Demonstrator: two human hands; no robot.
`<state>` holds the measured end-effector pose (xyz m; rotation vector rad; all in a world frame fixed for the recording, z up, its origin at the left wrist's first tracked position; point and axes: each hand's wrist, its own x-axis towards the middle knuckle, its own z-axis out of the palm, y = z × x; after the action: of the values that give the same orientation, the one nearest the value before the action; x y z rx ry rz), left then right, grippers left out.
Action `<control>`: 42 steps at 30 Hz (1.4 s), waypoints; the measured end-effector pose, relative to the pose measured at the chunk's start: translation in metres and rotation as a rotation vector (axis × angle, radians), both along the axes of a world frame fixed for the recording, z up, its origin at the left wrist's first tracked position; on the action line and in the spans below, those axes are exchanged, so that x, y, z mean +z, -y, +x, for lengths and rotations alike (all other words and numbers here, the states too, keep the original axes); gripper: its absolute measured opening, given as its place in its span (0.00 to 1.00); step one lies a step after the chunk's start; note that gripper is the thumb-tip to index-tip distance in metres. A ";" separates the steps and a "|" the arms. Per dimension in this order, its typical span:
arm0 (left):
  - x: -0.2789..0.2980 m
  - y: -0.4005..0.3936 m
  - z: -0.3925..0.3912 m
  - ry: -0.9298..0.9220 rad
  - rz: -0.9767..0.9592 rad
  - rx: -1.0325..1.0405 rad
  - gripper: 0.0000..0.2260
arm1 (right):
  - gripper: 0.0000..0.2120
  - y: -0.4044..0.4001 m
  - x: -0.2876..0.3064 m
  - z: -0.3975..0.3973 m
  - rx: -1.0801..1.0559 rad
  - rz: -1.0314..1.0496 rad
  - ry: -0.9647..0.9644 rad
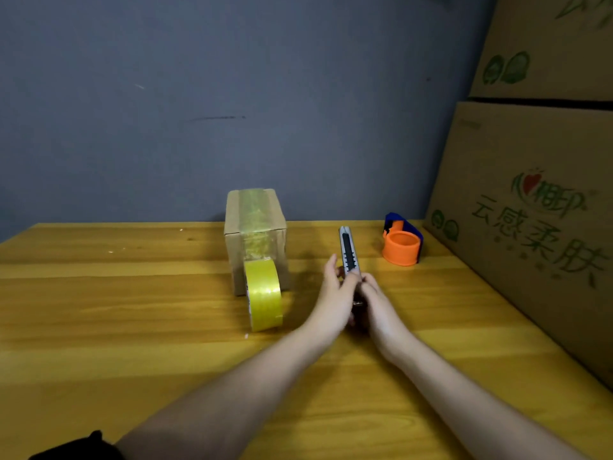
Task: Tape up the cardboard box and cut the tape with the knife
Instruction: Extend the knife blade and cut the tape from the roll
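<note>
A small cardboard box (232,224) stands at the back of the wooden table (132,327), with a strip of clear yellowish tape running over its top and down its front. The yellow tape roll (263,293) stands on edge against the box's front, still joined to that strip. To the right of the box, my left hand (335,293) and my right hand (374,303) both hold a grey utility knife (348,252) that points away from me. No blade shows at its tip.
An orange and blue tape dispenser (402,245) sits at the back right. Large printed cardboard cartons (537,210) are stacked along the table's right side. A grey wall rises behind the table.
</note>
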<state>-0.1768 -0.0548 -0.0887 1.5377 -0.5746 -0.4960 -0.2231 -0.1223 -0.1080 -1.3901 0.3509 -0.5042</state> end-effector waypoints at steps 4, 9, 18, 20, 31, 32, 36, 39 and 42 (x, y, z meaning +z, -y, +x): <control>-0.013 0.000 0.014 -0.135 -0.141 -0.021 0.15 | 0.08 0.005 -0.005 0.002 0.120 0.034 0.029; -0.017 -0.002 0.020 -0.253 -0.216 -0.072 0.14 | 0.10 0.010 -0.007 0.000 0.240 0.114 0.035; -0.035 0.000 0.032 -0.227 -0.248 -0.131 0.12 | 0.08 0.010 -0.013 0.003 0.152 0.004 0.064; -0.033 -0.001 0.031 -0.252 -0.257 -0.150 0.13 | 0.09 0.010 -0.013 0.004 0.085 -0.041 0.062; -0.028 -0.006 0.026 -0.253 -0.327 -0.215 0.14 | 0.07 0.005 -0.005 0.001 0.101 0.013 0.007; -0.029 -0.006 0.026 -0.253 -0.321 -0.211 0.13 | 0.07 0.005 -0.005 0.001 0.118 0.037 0.010; -0.034 -0.004 0.029 -0.194 -0.290 -0.181 0.13 | 0.07 0.006 -0.004 -0.003 0.178 0.053 0.009; -0.033 -0.006 0.031 -0.242 -0.282 -0.155 0.15 | 0.08 0.006 -0.004 -0.004 0.201 0.044 -0.003; -0.031 -0.008 0.030 -0.292 -0.261 -0.148 0.13 | 0.08 0.002 -0.005 -0.003 0.202 0.003 -0.006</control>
<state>-0.1464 -0.0470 -0.1195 1.1544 -0.5052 -0.7159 -0.2262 -0.1241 -0.1128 -1.4073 0.2128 -0.3332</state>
